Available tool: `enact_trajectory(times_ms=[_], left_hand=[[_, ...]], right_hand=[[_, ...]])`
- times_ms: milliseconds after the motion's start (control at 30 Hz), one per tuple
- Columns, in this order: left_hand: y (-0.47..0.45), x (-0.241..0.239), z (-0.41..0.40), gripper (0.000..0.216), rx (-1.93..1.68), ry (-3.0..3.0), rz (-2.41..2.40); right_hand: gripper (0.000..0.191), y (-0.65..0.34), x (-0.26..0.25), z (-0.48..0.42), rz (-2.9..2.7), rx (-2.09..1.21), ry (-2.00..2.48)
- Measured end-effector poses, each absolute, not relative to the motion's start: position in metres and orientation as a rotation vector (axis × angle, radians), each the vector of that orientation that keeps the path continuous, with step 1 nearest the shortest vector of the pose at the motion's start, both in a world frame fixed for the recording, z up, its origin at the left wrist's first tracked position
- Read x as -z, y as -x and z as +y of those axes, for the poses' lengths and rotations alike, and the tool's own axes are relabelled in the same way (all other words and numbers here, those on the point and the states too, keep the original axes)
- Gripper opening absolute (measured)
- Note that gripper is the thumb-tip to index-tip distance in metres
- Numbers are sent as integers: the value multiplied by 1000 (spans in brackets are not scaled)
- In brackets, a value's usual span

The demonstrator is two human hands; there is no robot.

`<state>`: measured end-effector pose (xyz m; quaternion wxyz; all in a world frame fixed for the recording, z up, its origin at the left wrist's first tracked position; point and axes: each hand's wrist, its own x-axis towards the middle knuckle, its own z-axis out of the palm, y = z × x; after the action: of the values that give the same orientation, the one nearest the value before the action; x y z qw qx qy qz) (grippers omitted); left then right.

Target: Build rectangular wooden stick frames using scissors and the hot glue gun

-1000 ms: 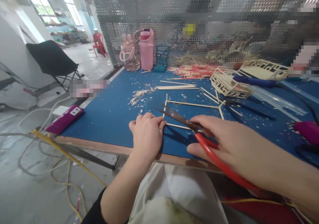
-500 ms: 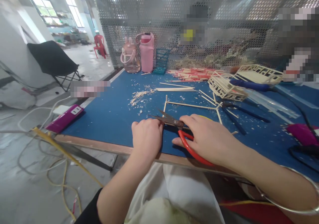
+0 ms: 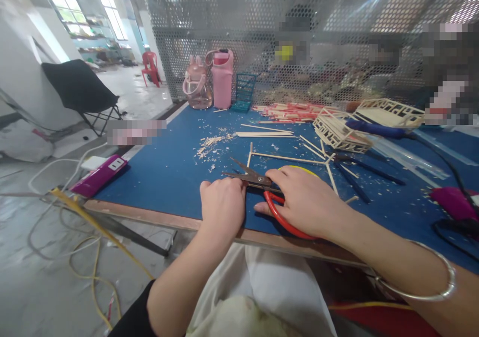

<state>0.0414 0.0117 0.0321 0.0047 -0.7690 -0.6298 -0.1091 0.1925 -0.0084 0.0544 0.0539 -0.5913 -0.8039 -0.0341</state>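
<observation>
My right hand [image 3: 305, 199] is closed round the red handles of a pair of scissors [image 3: 277, 209], whose dark blades are parted and point left. Just left of them my left hand [image 3: 223, 204] is curled at the table's front edge, its fingertips hidden beneath it. The blades lie over its knuckles; I cannot make out what it grips. Beyond the scissors lies a frame of thin wooden sticks [image 3: 288, 158], joined at its corners. Part of a yellow ring [image 3: 299, 169] shows behind my right hand.
Pliers [image 3: 352, 182] lie right of the frame, near small lattice wooden models [image 3: 339, 132]. Loose sticks [image 3: 265, 134], scraps [image 3: 209, 145] and red-tipped sticks [image 3: 292, 112] lie farther back. Pink bottles [image 3: 222, 85] stand by the mesh panel; a purple power strip [image 3: 99, 176] sits at left.
My right hand and the scissors have shifted slightly left, so the blades reach farther over my left hand. The sticks on the table look unchanged.
</observation>
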Motion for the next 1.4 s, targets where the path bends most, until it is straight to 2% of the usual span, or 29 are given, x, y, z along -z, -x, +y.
enact_trajectory(times_ms=[500, 1200, 1400], left_hand=[[-45, -34, 12, 39, 290, 2424, -1973], [-43, -36, 11, 36, 441, 2388, -2074], [-44, -38, 10, 37, 384, 2382, -2056]], right_hand=[[45, -199, -47, -6, -2481, 96, 1778], [43, -200, -49, -11, -2459, 95, 1810], [49, -192, -54, -11, -2439, 127, 1849]])
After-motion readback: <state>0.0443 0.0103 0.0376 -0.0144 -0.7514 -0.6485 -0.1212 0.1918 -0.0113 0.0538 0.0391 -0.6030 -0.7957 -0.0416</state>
